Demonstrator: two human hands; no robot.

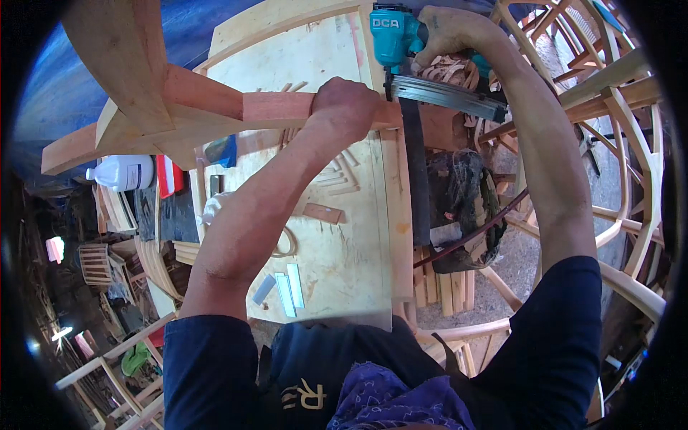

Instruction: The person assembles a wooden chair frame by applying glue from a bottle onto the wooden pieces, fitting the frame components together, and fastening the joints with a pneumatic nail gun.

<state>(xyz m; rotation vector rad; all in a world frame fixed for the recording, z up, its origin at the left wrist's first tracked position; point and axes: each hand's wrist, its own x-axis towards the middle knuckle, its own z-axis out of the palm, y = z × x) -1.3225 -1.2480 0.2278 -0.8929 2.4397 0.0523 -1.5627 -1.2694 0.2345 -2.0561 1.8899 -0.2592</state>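
Observation:
My left hand is closed around the right-hand rail of a jointed wooden frame. The frame's broad curved piece rises at the upper left. In my right hand is a teal nail gun, gripped by its handle, which is mostly hidden by the hand. Its metal nail magazine stretches to the right. The gun's nose points down at the rail's right end, just beside my left hand; I cannot tell whether it touches the wood.
Thin wood strips, a small wood block and pale blue-white strips lie on the worktable. A white jug stands left. Wooden chair frames crowd the right, and a dark hose crosses beside the table.

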